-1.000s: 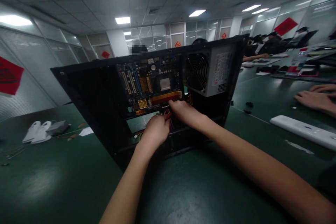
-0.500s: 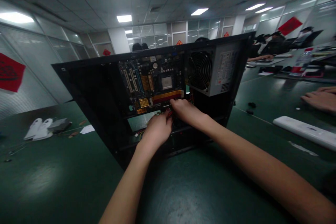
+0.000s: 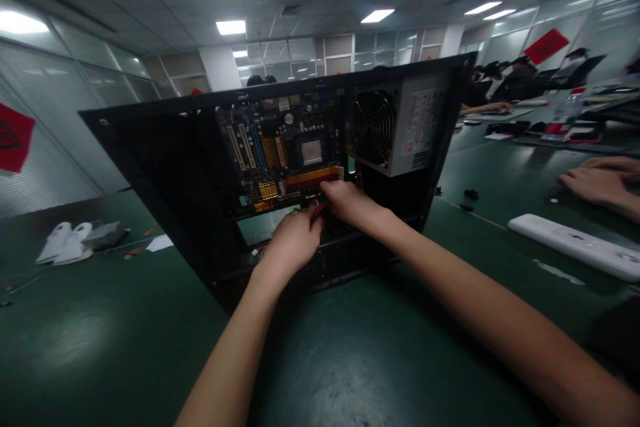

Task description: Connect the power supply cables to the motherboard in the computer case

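Observation:
An open black computer case (image 3: 150, 105) stands tilted on the table in front of me. Inside it are a motherboard (image 3: 273, 123) and, to the right, a grey power supply (image 3: 420, 120) with a round fan grille. My left hand (image 3: 293, 240) is closed on a bunch of thin cables (image 3: 319, 209), some of them red, just below the board's lower edge. Close beside it, my right hand (image 3: 347, 203) has its fingers curled round the same cables, under the memory slots (image 3: 313, 179). The fingertips and the cable ends are mostly hidden.
A white power strip (image 3: 570, 245) lies on the green table (image 3: 320, 360) at right, near another person's hands (image 3: 595, 183). Small black pieces (image 3: 469, 199) lie beside the case. Left are white objects (image 3: 65, 242), a grey box (image 3: 105, 235) and paper (image 3: 160, 243). People sit farther back.
The view has shifted slightly, so the case and table items appear a little left and higher. Both hands stay at the cables, with more red cable showing between them.

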Action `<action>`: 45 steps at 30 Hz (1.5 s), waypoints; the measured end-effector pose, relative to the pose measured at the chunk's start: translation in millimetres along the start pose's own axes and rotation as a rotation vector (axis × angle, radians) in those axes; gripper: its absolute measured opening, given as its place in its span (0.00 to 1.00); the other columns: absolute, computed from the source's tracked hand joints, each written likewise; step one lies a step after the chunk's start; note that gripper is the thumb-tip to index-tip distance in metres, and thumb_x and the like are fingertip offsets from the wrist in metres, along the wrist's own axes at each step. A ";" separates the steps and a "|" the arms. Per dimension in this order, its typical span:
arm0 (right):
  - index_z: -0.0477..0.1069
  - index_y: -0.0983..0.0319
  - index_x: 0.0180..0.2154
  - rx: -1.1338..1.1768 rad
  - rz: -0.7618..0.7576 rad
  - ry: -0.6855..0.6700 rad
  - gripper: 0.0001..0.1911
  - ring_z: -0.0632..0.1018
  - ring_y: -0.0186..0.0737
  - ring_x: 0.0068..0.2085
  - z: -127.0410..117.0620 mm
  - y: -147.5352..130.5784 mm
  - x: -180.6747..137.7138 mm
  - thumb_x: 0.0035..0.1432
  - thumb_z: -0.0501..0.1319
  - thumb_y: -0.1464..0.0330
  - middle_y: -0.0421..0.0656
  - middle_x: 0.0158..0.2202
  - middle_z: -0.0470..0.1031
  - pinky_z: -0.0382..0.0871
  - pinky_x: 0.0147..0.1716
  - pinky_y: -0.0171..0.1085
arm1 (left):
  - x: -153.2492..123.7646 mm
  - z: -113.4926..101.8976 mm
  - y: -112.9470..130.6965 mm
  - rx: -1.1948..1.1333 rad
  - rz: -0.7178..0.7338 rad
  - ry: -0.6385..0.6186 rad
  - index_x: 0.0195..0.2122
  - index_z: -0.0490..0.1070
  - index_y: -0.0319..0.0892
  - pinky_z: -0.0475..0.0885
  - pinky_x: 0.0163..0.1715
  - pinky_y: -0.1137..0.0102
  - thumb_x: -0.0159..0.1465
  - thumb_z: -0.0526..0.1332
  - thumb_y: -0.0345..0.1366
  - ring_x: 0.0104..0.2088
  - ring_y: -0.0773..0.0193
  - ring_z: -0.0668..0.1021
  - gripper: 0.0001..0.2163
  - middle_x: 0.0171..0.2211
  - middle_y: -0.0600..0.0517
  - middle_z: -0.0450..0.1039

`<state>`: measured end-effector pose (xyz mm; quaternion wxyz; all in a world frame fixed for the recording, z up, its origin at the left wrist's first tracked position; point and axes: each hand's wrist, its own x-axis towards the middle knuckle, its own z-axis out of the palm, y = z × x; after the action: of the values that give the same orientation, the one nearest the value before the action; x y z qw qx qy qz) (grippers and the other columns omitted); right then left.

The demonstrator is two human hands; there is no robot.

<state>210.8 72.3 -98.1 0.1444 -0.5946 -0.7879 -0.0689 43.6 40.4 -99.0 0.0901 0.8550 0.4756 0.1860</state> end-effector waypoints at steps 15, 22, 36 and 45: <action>0.77 0.67 0.46 0.178 0.144 0.028 0.13 0.79 0.42 0.49 -3.6 12.1 6.9 0.62 0.58 0.75 0.50 0.46 0.79 0.68 0.47 0.33 | -0.8 -0.3 1.9 0.012 -0.005 -0.023 0.58 0.70 0.43 0.70 0.47 0.65 0.70 0.51 0.39 0.47 0.53 0.80 0.18 0.48 0.42 0.79; 0.78 0.66 0.45 0.183 0.132 0.023 0.13 0.80 0.42 0.47 0.1 15.0 7.4 0.63 0.57 0.74 0.50 0.45 0.80 0.68 0.44 0.33 | 0.6 1.9 0.1 0.027 0.026 0.014 0.57 0.71 0.43 0.70 0.47 0.64 0.70 0.51 0.39 0.48 0.51 0.80 0.18 0.49 0.42 0.79; 0.78 0.67 0.43 0.113 0.100 0.046 0.14 0.80 0.46 0.45 5.7 13.9 7.7 0.61 0.55 0.75 0.53 0.43 0.80 0.68 0.41 0.34 | -3.2 -0.9 3.0 0.008 0.024 0.022 0.55 0.72 0.43 0.71 0.47 0.63 0.70 0.51 0.39 0.48 0.51 0.80 0.17 0.48 0.42 0.79; 0.76 0.67 0.43 0.075 0.064 0.063 0.14 0.81 0.50 0.45 -0.8 8.2 -0.8 0.61 0.53 0.76 0.56 0.42 0.79 0.69 0.37 0.36 | -5.8 -0.2 5.0 0.046 0.012 0.126 0.55 0.72 0.42 0.72 0.48 0.61 0.69 0.53 0.37 0.49 0.51 0.79 0.17 0.51 0.42 0.76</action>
<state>219.0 73.7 -98.2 0.1936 -0.6111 -0.7656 -0.0536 44.6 32.9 -98.5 0.0392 0.8463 0.4793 0.2292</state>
